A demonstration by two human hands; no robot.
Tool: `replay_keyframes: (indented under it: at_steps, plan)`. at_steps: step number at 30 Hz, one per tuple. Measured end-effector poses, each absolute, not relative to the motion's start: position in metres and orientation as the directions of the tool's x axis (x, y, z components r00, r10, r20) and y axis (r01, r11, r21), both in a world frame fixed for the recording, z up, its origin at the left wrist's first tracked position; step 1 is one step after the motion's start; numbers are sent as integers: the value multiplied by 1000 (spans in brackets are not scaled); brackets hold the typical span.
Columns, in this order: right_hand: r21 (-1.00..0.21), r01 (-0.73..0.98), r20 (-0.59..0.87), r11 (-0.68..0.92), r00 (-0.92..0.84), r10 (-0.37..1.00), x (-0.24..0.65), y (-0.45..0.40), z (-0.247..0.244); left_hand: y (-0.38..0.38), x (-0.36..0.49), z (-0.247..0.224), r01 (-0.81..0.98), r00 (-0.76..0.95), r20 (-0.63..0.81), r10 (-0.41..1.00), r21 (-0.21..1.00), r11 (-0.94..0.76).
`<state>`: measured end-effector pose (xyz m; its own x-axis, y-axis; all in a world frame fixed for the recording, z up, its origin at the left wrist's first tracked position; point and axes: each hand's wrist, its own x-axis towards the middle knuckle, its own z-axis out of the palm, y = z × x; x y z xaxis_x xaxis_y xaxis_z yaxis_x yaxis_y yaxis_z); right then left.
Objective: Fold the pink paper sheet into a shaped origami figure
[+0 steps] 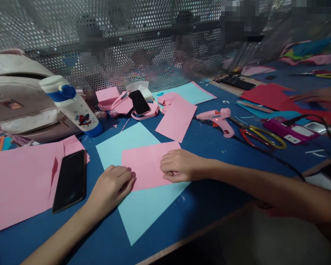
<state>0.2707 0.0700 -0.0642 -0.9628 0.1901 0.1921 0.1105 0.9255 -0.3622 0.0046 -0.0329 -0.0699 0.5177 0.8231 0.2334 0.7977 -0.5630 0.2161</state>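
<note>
A pink sheet of paper [147,167] lies flat across a larger light-blue sheet [149,213] on the blue table. At its left edge rests my left hand [114,184], fingers curled in and pressed together over the paper's margin. My right hand [180,165] is closed on the right part of the same pink sheet, knuckles up and fingertips curled under. The undersides of both hands are hidden. Just beyond them lies another pink sheet [176,117]. To the left, a black phone [70,180] lies partly on pink paper [22,180].
A pink glue gun [216,119], scissors [262,138] and a purple power strip [291,130] lie on the right. A bottle [74,106] and backpack [22,95] stand back left. Another phone [139,103] rests among pink pieces. A co-worker's hand [320,97] is at red paper [273,97].
</note>
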Motion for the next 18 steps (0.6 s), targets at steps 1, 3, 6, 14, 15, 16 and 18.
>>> replay_keyframes:
  at_steps: [1,3,6,14,15,16,18]
  plan:
    - [-388,108,191,915,-962,195,271,71,-65,-33,5,-69,798,517,232,824,217,-562]
    - [-417,101,193,903,-961,196,272,72,-66,-33,6,-69,799,515,234,825,217,-560]
    - [-414,94,210,905,-958,195,272,72,-68,-33,6,-70,800,514,236,825,216,-560]
    - [-423,86,195,902,-964,184,273,71,-69,-32,5,-72,811,505,222,834,208,-546]
    - [-426,87,193,901,-964,184,273,71,-69,-32,5,-72,811,507,221,833,206,-548]
    - [-429,87,191,899,-964,185,273,71,-68,-32,5,-72,810,508,221,832,205,-549]
    - [-439,89,186,894,-965,187,272,71,-68,-32,5,-72,810,509,221,832,203,-550]
